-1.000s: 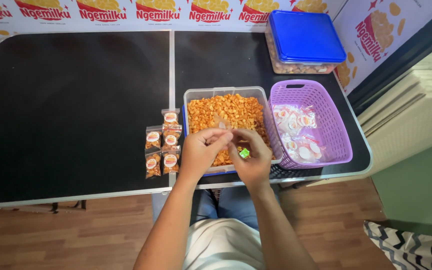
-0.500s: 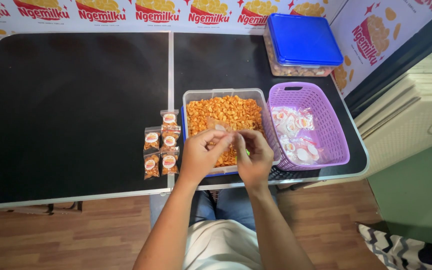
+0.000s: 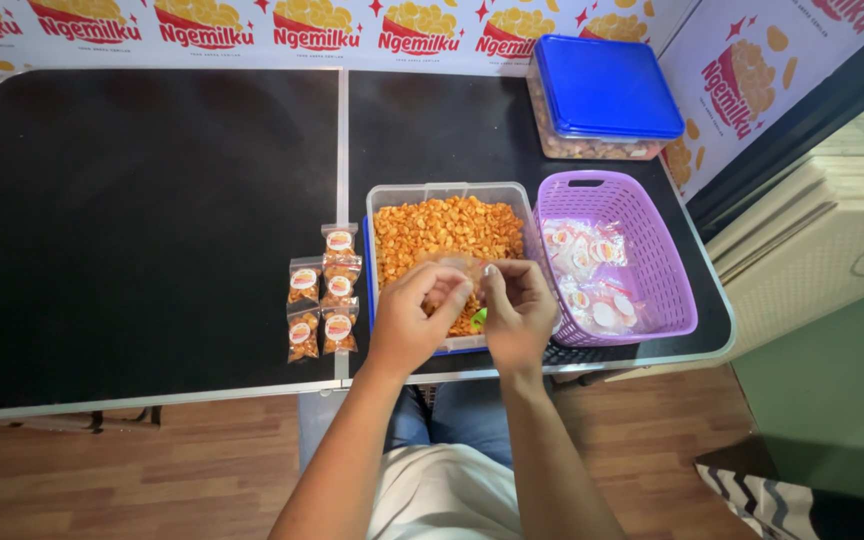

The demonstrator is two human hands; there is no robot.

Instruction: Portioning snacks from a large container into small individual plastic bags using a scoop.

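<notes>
Over the clear tub (image 3: 384, 205) of orange snacks (image 3: 442, 225), left hand (image 3: 407, 320) and right hand (image 3: 517, 310) pinched together on a small clear bag (image 3: 452, 266); best kept upright above the tub, mouth pinched evenly, filled bags (image 3: 320, 295) left undisturbed alongside.

Orange snacks (image 3: 442, 226); purple basket (image 3: 652, 240); blue lid (image 3: 604, 87); black table (image 3: 142, 220); green scoop (image 3: 478, 320).

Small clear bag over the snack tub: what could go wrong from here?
The left hand and right hand pinch the small clear bag above the open tub; if it tips, snacks may fall back in or onto the black table. The packed bags lie close beside the left wrist and might be nudged.
</notes>
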